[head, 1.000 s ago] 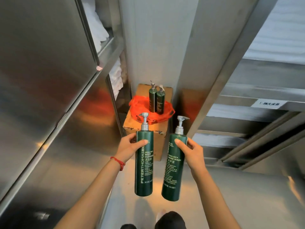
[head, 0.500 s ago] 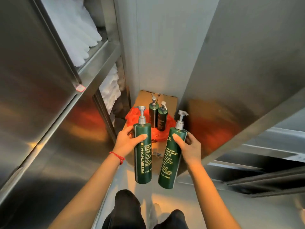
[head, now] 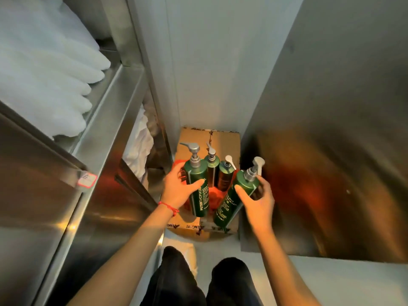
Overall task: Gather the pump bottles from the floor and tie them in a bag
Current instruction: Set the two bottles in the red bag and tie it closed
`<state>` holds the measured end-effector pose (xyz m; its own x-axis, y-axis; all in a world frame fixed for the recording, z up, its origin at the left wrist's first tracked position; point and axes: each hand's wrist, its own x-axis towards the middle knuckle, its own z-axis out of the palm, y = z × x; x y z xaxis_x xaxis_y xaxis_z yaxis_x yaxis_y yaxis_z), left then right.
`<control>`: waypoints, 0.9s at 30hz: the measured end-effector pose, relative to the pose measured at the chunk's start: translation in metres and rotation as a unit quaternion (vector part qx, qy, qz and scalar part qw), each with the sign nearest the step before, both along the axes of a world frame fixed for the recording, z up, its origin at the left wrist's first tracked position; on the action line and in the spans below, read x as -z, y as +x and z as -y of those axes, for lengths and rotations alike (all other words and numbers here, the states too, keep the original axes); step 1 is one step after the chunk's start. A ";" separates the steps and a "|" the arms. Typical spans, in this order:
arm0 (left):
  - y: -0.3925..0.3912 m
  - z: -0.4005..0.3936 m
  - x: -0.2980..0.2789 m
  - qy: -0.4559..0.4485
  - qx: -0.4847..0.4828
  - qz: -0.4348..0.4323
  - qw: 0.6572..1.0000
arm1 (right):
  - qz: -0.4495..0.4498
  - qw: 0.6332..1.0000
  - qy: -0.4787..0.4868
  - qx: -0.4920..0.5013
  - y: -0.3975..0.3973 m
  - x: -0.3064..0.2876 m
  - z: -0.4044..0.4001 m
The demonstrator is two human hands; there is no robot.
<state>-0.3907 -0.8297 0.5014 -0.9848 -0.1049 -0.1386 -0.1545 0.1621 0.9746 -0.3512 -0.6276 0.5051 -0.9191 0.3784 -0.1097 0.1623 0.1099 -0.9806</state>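
Observation:
My left hand (head: pixel 176 188) grips a tall green pump bottle (head: pixel 198 195) near its shoulder. My right hand (head: pixel 257 200) grips a second green pump bottle (head: pixel 231 202), tilted with its pump to the right. Both are held just above an orange plastic bag (head: pixel 215 196) spread on a cardboard box (head: pixel 225 142). Two more green pump bottles (head: pixel 212 171) (head: pixel 224 176) stand upright in the bag, right behind the held ones. The bag is mostly hidden by bottles and hands.
A steel shelving unit (head: pixel 106 111) with stacked white towels (head: pixel 44 80) lines the left. A steel panel (head: pixel 331 151) closes the right side, a pale wall stands behind the box. My dark-trousered legs (head: pixel 198 281) are on the light floor in the narrow gap.
I have come closer to the box, and both hands have carried their bottles forward and down until they are over the orange bag, next to the two standing bottles.

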 end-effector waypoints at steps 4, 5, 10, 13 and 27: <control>-0.026 0.002 0.024 -0.019 -0.005 -0.014 1.000 | 0.001 0.999 0.029 0.021 -0.013 0.021 0.010; -0.031 0.002 0.030 -0.024 -0.004 -0.018 1.000 | 0.000 0.999 0.032 0.022 -0.015 0.028 0.012; -0.051 0.000 0.065 -0.043 -0.018 -0.023 0.999 | 0.024 0.999 0.035 0.021 -0.022 0.061 0.023; -0.057 0.001 0.088 -0.065 -0.004 -0.004 0.998 | 0.024 0.998 0.049 0.019 -0.029 0.080 0.025; -0.057 -0.007 0.130 -0.141 0.048 -0.051 0.987 | 0.036 0.997 0.073 -0.017 -0.050 0.138 0.029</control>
<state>-0.4476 -0.8223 0.3711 -0.9994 -0.0300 -0.0164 -0.0279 0.4389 0.8981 -0.4007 -0.6570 0.3668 -0.9236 0.3634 -0.1219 0.2251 0.2569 -0.9399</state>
